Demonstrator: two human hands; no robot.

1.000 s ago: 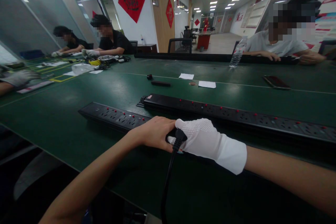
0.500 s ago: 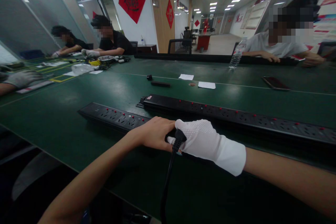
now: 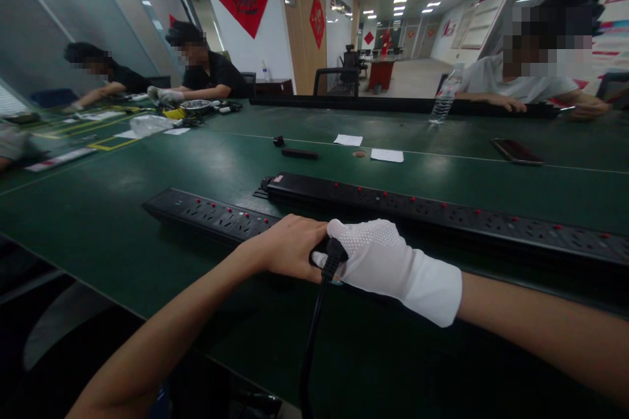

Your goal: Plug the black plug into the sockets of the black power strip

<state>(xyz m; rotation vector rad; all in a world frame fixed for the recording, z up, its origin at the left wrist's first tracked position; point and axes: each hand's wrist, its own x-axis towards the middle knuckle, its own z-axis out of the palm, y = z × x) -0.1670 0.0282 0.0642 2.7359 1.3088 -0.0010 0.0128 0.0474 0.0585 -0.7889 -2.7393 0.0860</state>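
My left hand (image 3: pixel 295 245), bare, lies over the near power strip (image 3: pixel 211 215), its fingers bent round the strip and partly hidden by my right hand. My right hand (image 3: pixel 376 252) wears a white glove with dotted grip and is closed on a black plug (image 3: pixel 336 255). From the plug a black cord (image 3: pixel 312 347) hangs toward the bottom of the view. Both hands touch at the fingertips. Whether the plug sits in a socket is hidden. Behind them lies a longer black power strip (image 3: pixel 413 209) with red switches or lights.
On the green table (image 3: pixel 98 209) are a small black bar (image 3: pixel 299 153), white papers (image 3: pixel 387 155), a phone (image 3: pixel 517 151) and a water bottle (image 3: pixel 445 101). Co-workers sit across and at the left, near cables (image 3: pixel 196 116) and a plastic bag (image 3: pixel 150 126).
My hands keep nearly the same grip and place. At the far left a co-worker has leaned left, and another person's gloved hand has shifted toward the left edge.
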